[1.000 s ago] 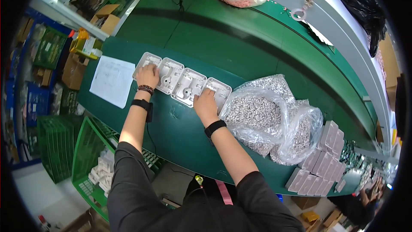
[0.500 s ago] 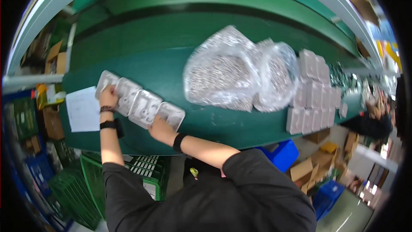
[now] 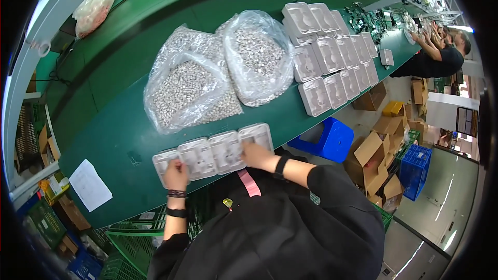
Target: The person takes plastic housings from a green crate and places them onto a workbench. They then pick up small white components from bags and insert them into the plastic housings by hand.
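A row of several clear plastic trays, with small pale pieces in their hollows, lies near the table's front edge. My left hand (image 3: 176,176) is closed with its fingertips at the leftmost tray (image 3: 162,162). At the other end, my right hand (image 3: 256,156) grips the rightmost tray (image 3: 261,131), its fingers reaching over the tray and partly hidden. Between them sit two middle trays (image 3: 193,153). Behind the row stand two open clear bags full of small grey-white pieces, a left bag (image 3: 189,91) and a right bag (image 3: 257,57).
Stacked filled trays (image 3: 328,54) cover the table's right part, with a lone tray (image 3: 386,57) beyond. A paper sheet (image 3: 91,185) lies left. Below the front edge are a blue stool (image 3: 328,140), cardboard boxes (image 3: 371,158) and green crates (image 3: 132,246). Another person (image 3: 441,57) works far right.
The view has turned to the right. The tray row has shifted rightward, away from the paper sheet and closer to the front edge, with both my hands still at its ends.
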Tool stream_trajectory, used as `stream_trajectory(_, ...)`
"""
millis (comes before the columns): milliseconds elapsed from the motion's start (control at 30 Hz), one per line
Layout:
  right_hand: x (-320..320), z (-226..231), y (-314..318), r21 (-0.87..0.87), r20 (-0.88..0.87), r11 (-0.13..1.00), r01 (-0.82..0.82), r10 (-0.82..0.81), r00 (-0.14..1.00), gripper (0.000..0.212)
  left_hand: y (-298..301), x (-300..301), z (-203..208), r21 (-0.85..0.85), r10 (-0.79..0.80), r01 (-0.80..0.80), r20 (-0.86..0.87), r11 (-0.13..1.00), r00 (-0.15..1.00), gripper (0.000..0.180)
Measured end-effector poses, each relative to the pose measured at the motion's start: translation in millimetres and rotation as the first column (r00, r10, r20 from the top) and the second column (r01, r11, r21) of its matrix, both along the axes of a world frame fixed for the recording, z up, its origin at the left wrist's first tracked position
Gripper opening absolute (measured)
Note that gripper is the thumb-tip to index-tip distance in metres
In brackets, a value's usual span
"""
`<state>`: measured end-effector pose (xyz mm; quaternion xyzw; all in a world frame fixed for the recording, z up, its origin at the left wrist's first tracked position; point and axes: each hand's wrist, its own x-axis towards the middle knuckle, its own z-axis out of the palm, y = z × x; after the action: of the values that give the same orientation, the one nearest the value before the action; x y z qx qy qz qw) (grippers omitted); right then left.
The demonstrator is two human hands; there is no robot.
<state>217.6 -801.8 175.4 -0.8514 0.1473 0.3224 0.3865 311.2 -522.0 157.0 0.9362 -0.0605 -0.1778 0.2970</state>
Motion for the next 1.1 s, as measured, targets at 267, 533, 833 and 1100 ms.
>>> stream_trajectory(267, -12, -17, -108, -0.322, 0.313, 0.946, -0.029, 0.135, 0.940, 0.025, -139, -43, 3, 0.070, 0.131, -0.148, 0.201, 0.987, 0.971, 0.013)
stream_trajectory(533, 14, -34, -123, -0.220, 0.462, 0.946, -0.239, 0.316, 0.829, 0.010, -145, -56, -13, 0.171, 0.430, -0.457, 0.173, 0.873, 0.886, 0.022)
stream_trajectory(833, 13, -41, -132, -0.195, 0.526, 0.949, -0.249, 0.315, 0.790, 0.012, -159, -47, -20, 0.327, 0.449, -0.516, 0.262, 0.792, 0.854, 0.027)
stream_trajectory(1100, -1, -7, -142, 0.052, 0.543, 0.979, -0.195, 0.136, 0.829, 0.010, -151, -74, 19, 0.299, 0.366, -0.463, 0.328, 0.834, 0.871, 0.027)
